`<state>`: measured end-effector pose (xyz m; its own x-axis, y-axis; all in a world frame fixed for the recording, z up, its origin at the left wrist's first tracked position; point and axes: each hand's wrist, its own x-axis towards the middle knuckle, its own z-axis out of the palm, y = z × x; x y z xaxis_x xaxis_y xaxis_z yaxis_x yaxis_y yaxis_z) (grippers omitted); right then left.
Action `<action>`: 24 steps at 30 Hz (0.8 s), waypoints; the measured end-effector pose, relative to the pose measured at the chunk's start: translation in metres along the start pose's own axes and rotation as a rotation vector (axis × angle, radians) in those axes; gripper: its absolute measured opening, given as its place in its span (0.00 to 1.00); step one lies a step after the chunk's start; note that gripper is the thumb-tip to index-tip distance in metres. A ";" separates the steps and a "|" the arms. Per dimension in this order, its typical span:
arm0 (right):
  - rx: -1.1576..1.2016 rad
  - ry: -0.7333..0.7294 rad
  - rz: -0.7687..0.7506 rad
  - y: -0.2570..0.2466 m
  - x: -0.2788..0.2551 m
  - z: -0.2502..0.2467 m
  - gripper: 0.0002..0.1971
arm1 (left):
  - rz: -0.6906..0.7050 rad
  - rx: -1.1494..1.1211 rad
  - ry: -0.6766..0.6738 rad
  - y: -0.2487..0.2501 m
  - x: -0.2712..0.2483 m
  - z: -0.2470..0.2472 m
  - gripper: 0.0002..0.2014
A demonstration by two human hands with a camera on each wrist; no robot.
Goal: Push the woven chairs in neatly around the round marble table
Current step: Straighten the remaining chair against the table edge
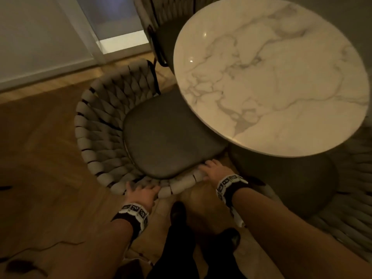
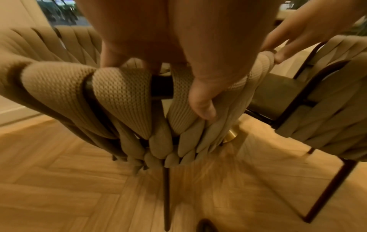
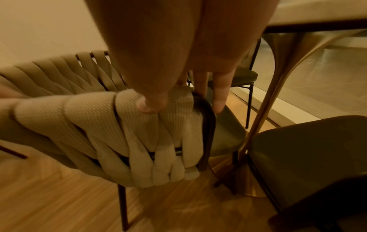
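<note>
A woven chair [image 1: 100,121] with beige bands and a dark seat cushion [image 1: 169,135] stands left of the round marble table [image 1: 271,73], its seat front under the table's edge. My left hand [image 1: 142,193] grips the near rim of the backrest. In the left wrist view my left hand [image 2: 164,67] has its thumb [image 2: 202,102] curled over the woven bands [image 2: 123,100]. My right hand [image 1: 213,170] holds the same rim at its end near the table. In the right wrist view my right hand [image 3: 184,94] wraps the dark frame [image 3: 208,125].
A second woven chair [image 1: 161,23] stands at the table's far side and a third [image 1: 358,168] at the right. The table's pedestal [image 3: 278,78] flares to a base on the wood floor [image 1: 40,148]. A pale wall [image 1: 30,47] lies beyond. My feet [image 1: 177,212] are behind the chair.
</note>
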<state>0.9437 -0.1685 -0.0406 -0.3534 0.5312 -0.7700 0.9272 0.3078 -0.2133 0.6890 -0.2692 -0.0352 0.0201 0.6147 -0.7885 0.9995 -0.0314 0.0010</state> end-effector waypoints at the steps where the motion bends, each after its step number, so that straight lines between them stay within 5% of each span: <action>1: -0.010 0.000 -0.002 0.001 0.004 -0.002 0.27 | 0.000 0.010 0.001 0.002 -0.002 -0.003 0.29; 15: 0.020 0.146 0.105 0.029 0.003 -0.011 0.23 | 0.077 0.060 0.099 0.005 0.026 -0.037 0.25; 24: 0.409 0.217 0.499 0.129 -0.119 0.027 0.32 | 0.072 0.000 0.007 0.025 0.032 -0.051 0.34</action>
<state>1.1092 -0.2135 0.0071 0.1519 0.6912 -0.7065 0.9426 -0.3163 -0.1068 0.7157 -0.2102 -0.0285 0.0918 0.6164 -0.7821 0.9955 -0.0756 0.0573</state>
